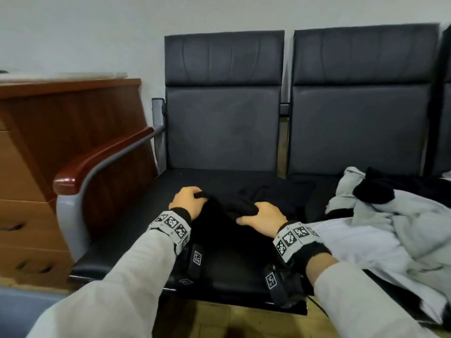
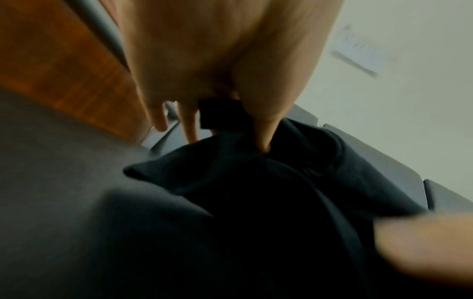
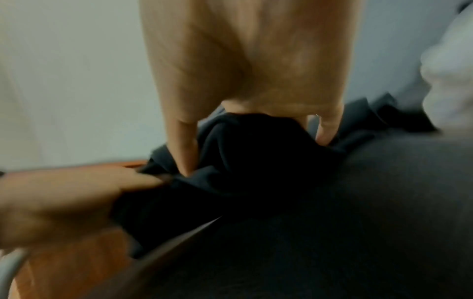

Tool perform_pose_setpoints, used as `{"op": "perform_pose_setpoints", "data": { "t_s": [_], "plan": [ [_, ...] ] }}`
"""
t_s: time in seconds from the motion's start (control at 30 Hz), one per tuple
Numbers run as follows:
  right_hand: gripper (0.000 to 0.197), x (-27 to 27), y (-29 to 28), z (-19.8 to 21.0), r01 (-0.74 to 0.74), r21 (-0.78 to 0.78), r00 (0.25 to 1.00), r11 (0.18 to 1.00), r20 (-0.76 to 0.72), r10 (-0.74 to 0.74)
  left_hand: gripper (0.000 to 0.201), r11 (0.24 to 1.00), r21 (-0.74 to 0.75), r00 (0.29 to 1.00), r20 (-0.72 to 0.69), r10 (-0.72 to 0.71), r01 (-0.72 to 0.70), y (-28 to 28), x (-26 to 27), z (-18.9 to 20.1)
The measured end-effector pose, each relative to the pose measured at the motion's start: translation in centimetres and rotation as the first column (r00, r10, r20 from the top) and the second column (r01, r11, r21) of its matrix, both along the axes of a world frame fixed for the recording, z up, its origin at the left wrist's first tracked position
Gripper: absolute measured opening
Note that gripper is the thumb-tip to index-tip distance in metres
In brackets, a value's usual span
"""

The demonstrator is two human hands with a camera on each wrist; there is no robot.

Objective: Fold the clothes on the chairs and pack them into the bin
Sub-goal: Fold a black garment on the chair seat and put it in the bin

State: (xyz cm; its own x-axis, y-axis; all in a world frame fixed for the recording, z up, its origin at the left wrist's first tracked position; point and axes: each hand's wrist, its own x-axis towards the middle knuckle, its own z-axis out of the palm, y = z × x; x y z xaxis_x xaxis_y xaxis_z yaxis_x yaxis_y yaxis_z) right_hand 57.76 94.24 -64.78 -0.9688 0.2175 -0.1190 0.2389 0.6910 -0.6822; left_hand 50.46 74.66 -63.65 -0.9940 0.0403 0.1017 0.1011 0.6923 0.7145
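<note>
Head view: black garment bunched on the seat of the left chair, between my wrists. My left hand curls over its far left edge, fingers pinching a fold. My right hand grips the cloth just right of that, thumb pressed along it. Grey and white clothes heaped on the next seat.

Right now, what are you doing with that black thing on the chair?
A person is sorting laundry. Both hands, the left hand and the right hand, grip a black garment bunched on the chair seat. It isn't folded yet. More clothes, a grey and white pile, wait on the next seat. No bin is in view.
</note>
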Motion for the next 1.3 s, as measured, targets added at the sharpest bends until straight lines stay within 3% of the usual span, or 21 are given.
{"op": "perform_pose_setpoints", "data": {
  "t_s": [0.07,0.1,0.2,0.33,0.43,0.5,0.6,0.7,0.8,0.93,0.97,1.0,1.07,1.13,1.2,1.23,1.3],
  "plan": [
    [0.016,0.7,0.5,0.8,0.058,0.273,0.995,0.96,-0.093,-0.034,0.016,0.981,0.17,0.985,-0.13,0.111,-0.088,-1.5,0.9,2.1],
    [0.015,0.9,1.0,1.3,0.106,0.313,0.988,0.944,-0.141,-0.064,0.02,0.95,0.281,0.971,-0.155,0.182,-0.133,-2.3,1.1,2.6],
    [0.02,1.5,2.3,2.1,0.193,0.299,0.974,0.935,-0.176,-0.144,0.023,0.815,0.52,0.932,-0.088,0.35,-0.257,-4.4,1.2,2.4],
    [0.012,2.0,3.4,3.2,0.327,0.249,0.919,0.912,-0.307,-0.246,0.024,0.745,0.608,0.944,0.023,0.33,-0.275,-6.0,1.6,2.4],
    [0.014,2.0,3.8,4.1,0.294,0.116,0.887,0.949,-0.403,-0.225,0.021,0.713,0.654,0.961,0.088,0.263,-0.255,-6.6,1.2,2.1],
    [0.01,1.7,4.0,4.3,0.238,-0.076,0.87,0.968,-0.427,-0.247,0.015,0.705,0.667,0.968,0.105,0.229,-0.24,-6.9,1.1,2.0],
    [0.021,1.2,4.7,4.2,0.237,-0.313,0.84,0.92,-0.41,-0.356,0.014,0.713,0.664,0.97,0.086,0.229,-0.227,-7.2,1.5,1.7],
    [0.039,1.2,4.8,4.5,0.249,-0.524,0.844,0.814,-0.295,-0.448,0.017,0.701,0.671,0.962,0.068,0.266,-0.241,-7.9,1.5,1.2],
    [0.032,1.1,4.6,5.3,0.174,-0.732,0.919,0.658,-0.119,-0.375,0.016,0.617,0.736,0.954,0.14,0.264,-0.278,-8.4,2.1,2.0],
    [0.026,0.1,4.0,4.9,0.142,-0.84,0.938,0.524,-0.055,-0.343,0.024,0.57,0.777,0.963,0.246,0.114,-0.266,-8.1,3.1,3.2],
    [0.027,-0.4,3.9,4.4,0.146,-0.834,0.936,0.533,-0.058,-0.347,0.025,0.559,0.788,0.961,0.267,0.068,-0.258,-7.8,3.4,3.3],
    [0.03,-0.9,3.7,3.8,0.149,-0.781,0.931,0.607,-0.096,-0.352,0.025,0.552,0.793,0.958,0.285,0.038,-0.258,-7.6,3.5,3.2],
    [0.035,-1.1,2.5,3.3,0.196,-0.462,0.899,0.865,-0.266,-0.346,0.019,0.54,0.798,0.947,0.322,-0.003,-0.27,-6.6,3.8,3.0],
    [0.022,-0.7,0.0,3.2,0.21,-0.201,0.857,0.957,-0.432,-0.28,0.013,0.575,0.783,0.948,0.317,-0.038,-0.238,-5.0,4.1,2.5],
    [0.006,0.1,-3.2,3.9,-0.051,-0.36,0.94,0.931,-0.334,-0.077,0.012,0.641,0.748,0.949,0.299,-0.096,-0.171,-3.0,4.4,2.2],
    [0.017,0.5,-4.6,4.3,-0.144,-0.47,0.977,0.871,-0.207,0.05,0.014,0.662,0.74,0.947,0.286,-0.149,-0.12,-2.1,4.8,2.2],
    [0.041,0.9,-6.1,4.4,-0.216,-0.589,0.97,0.779,-0.041,0.239,0.024,0.667,0.745,0.919,0.264,-0.293,-0.002,-0.9,5.7,2.4]
  ]
}}
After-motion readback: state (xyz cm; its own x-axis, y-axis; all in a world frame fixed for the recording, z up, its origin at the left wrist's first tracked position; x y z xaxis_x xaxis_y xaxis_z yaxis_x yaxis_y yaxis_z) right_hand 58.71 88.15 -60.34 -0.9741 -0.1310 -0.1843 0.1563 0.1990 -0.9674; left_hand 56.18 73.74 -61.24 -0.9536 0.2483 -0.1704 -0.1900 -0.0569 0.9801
